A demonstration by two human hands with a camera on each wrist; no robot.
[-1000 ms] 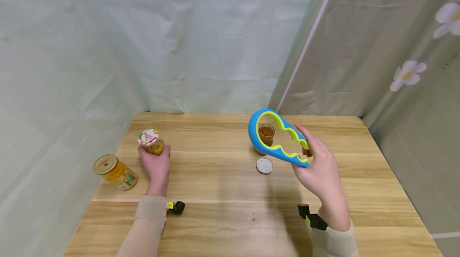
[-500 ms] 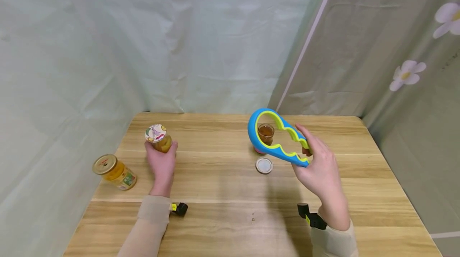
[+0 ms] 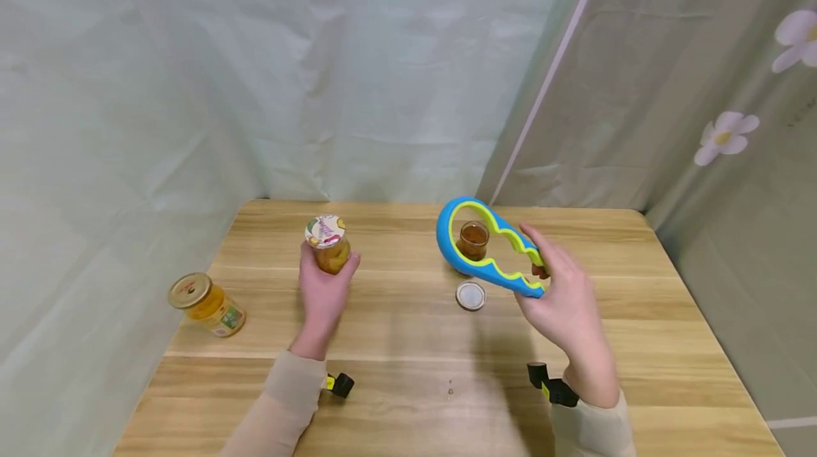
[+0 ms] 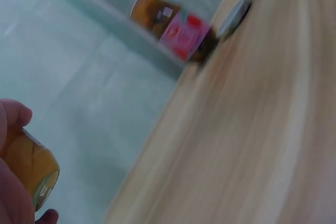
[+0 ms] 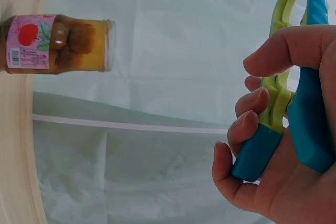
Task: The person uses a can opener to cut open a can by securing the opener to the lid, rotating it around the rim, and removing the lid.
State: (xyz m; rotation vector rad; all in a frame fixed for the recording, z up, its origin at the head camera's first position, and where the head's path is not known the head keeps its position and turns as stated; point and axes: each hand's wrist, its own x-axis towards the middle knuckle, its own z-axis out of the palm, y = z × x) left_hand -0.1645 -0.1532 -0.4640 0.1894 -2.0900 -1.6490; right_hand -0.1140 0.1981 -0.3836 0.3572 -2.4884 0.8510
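My left hand (image 3: 324, 294) grips a glass jar (image 3: 333, 257) of yellowish fruit with a patterned white lid, over the left half of the table. In the left wrist view the base of this jar (image 4: 32, 169) shows between fingers and thumb. My right hand (image 3: 564, 301) holds a blue and lime-green jar opener (image 3: 491, 271) by its handle ends, its loop pointing left. Behind that loop, in the head view, stands a lidless jar (image 3: 474, 240) of brown contents. A pink label with a red fruit shows on this jar (image 5: 58, 45) in the right wrist view.
A loose lid (image 3: 471, 296) lies on the wooden table (image 3: 396, 343) in front of the lidless jar. At the left edge stands another jar (image 3: 207, 306) with a gold lid. Curtains (image 3: 396, 74) hang behind and beside the table.
My left hand has carried the jar with the patterned lid to the right, away from the gold-lidded jar. The right hand and jar opener have stayed almost still.
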